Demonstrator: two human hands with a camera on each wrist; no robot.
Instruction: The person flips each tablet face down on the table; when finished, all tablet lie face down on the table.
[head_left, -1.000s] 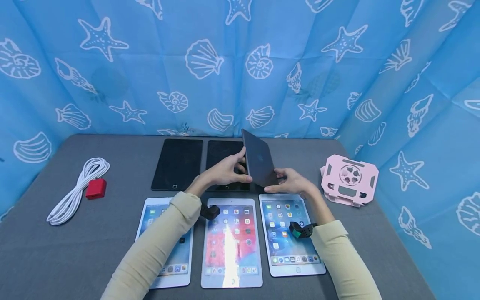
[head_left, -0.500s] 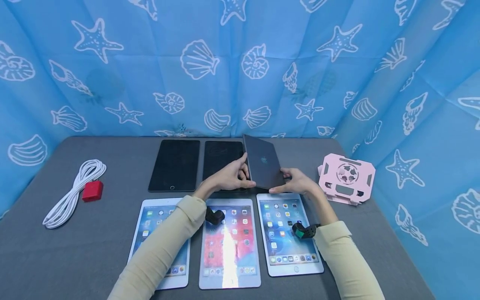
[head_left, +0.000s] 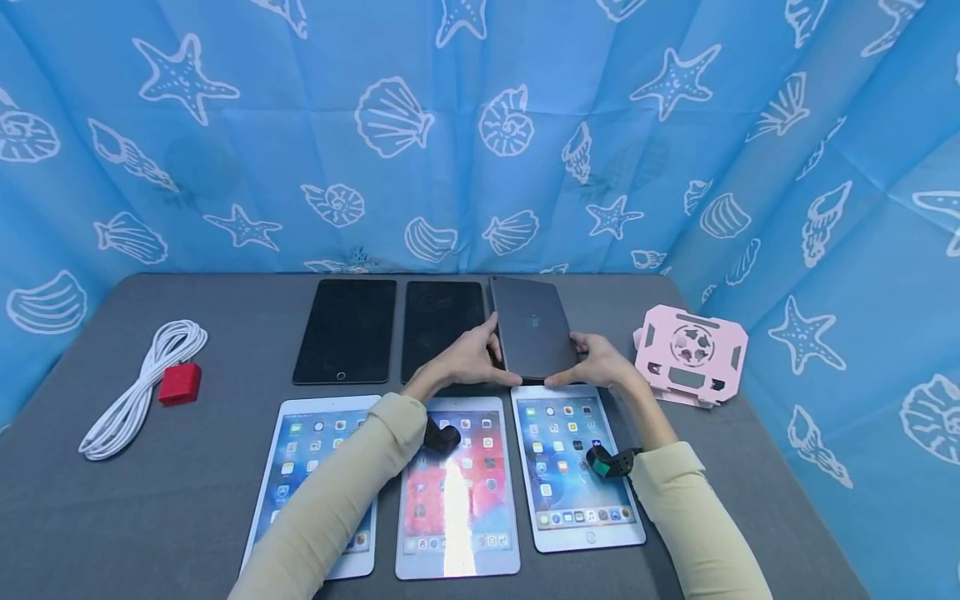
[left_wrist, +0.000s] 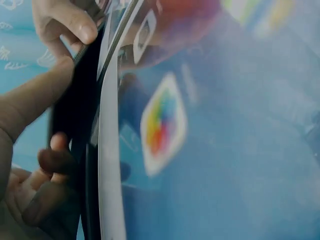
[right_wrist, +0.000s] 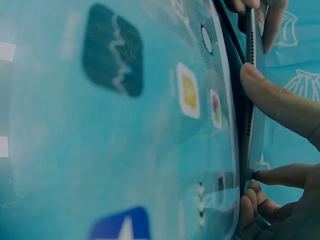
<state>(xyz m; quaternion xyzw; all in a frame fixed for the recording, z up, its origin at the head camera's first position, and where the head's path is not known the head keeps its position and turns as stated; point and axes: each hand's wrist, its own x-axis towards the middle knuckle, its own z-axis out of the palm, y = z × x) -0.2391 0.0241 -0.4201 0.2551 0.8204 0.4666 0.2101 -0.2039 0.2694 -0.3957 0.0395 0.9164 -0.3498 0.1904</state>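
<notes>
I am holding a thin, dark grey rectangular tablet (head_left: 534, 325), logo side up, between the back edge of the grey cloth-covered table (head_left: 97, 533) and the front row of tablets. My left hand (head_left: 474, 354) is pinching its near left corner; my right hand (head_left: 596, 362) is pinching its near right corner. The underside is hiding some fingertips, and I cannot tell whether it is touching the cloth.

To its left, one glossy black tablet (head_left: 442, 321) is lying partly behind my left hand; another black-screened tablet (head_left: 347, 329) is lying fully in view. Toward the front edge, my cream left sleeve (head_left: 330, 500) is crossing a white-framed lit tablet (head_left: 300, 450); glare is washing out the white-framed middle tablet (head_left: 468, 500); my right wrist is overlapping the white-framed right tablet (head_left: 573, 475). In the wrist views, its icons are blurring.

Toward the left edge, a red cube-shaped plug (head_left: 180, 385) is sitting beside a coiled white cable (head_left: 142, 392). Toward the right edge, a pink cut-out stand (head_left: 690, 354) is resting.
</notes>
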